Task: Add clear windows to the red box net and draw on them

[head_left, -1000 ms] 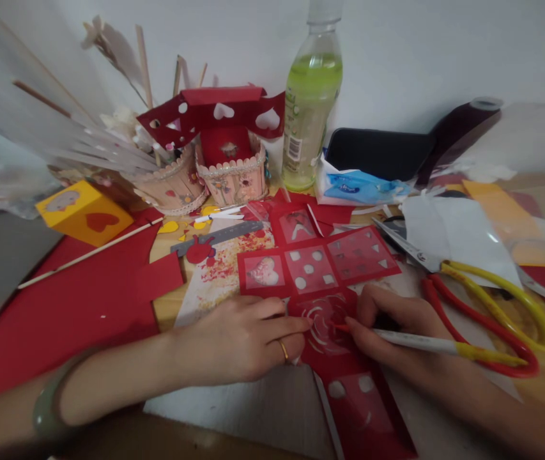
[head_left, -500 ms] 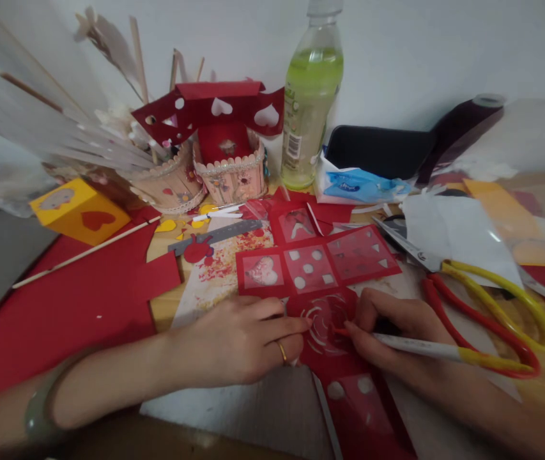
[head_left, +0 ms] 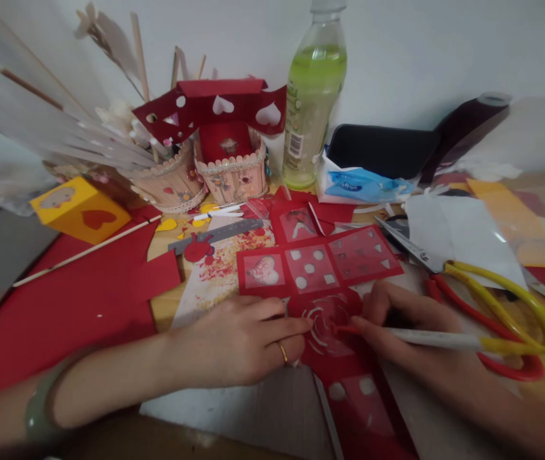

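A cross-shaped sheet of red paper (head_left: 320,265) with cut-out hearts, circles and triangles lies flat in front of me. My left hand (head_left: 243,338), a ring on one finger, presses down on its left side, fingers curled and touching the panel with a rose pattern (head_left: 326,317). My right hand (head_left: 404,326) grips a white craft knife with a yellow end (head_left: 439,340) like a pen. Its red tip rests on the rose panel.
Red and yellow scissors (head_left: 487,300) lie right of my hand. A green drink bottle (head_left: 311,102), two stick-made baskets (head_left: 231,172) with a red cut-out box, a yellow box (head_left: 80,209), a tissue pack (head_left: 363,185), a dark pouch and red paper sheets (head_left: 66,306) crowd the table.
My right hand and the knife have shifted slightly to the right along the rose panel. My left hand stays in place.
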Demonstrator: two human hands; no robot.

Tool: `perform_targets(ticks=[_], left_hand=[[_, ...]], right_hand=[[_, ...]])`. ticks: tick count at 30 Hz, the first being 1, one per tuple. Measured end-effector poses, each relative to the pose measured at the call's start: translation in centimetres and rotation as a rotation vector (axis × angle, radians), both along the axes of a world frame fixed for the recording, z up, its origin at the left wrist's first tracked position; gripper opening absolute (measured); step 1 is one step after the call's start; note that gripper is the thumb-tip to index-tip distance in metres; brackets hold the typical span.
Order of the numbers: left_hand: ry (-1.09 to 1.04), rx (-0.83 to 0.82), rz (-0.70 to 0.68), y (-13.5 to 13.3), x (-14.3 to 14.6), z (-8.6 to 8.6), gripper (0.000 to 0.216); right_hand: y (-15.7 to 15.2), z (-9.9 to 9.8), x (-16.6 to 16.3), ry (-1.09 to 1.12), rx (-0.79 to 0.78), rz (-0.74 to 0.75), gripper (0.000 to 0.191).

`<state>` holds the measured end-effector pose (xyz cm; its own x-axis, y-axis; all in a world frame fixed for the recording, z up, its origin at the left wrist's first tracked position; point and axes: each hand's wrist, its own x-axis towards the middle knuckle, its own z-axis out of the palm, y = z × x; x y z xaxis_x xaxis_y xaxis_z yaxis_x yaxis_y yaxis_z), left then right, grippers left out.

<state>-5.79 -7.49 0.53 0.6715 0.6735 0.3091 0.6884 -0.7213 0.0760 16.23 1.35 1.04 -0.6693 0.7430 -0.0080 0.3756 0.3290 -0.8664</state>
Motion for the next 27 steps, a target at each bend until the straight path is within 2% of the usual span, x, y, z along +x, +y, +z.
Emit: perform_targets(ticks=[5,9,11,16,27], left_hand=[[0.027,0.049,-0.015,-0.22,-0.04,-0.06,0.020],[0.067,0.089,-0.059,-0.39,-0.18,-0.26,0.018],[0.078,0.102,-0.077,-0.40,-0.24,-0.36,0.018],[0.094,0.131,-0.109,-0.34,-0.28,-0.38,0.019],[0.061,0.153,-0.106,-0.35,-0.11,-0.28,0.019]], right_hand=[[0.34,0.28,0.18,0.124,-0.111,-0.229,0.033],[0.63,0.04,0.51,0.186,-0.176,-0.318,0.029],[0.74,0.06,0.58,0.153,-0.115,-0.301,0.029],[0.77,0.04,0.45,0.074,0.001,-0.142,0.022],[0.49,-0.33,0.35,0.046,-0.037,-0.045,0.025]])
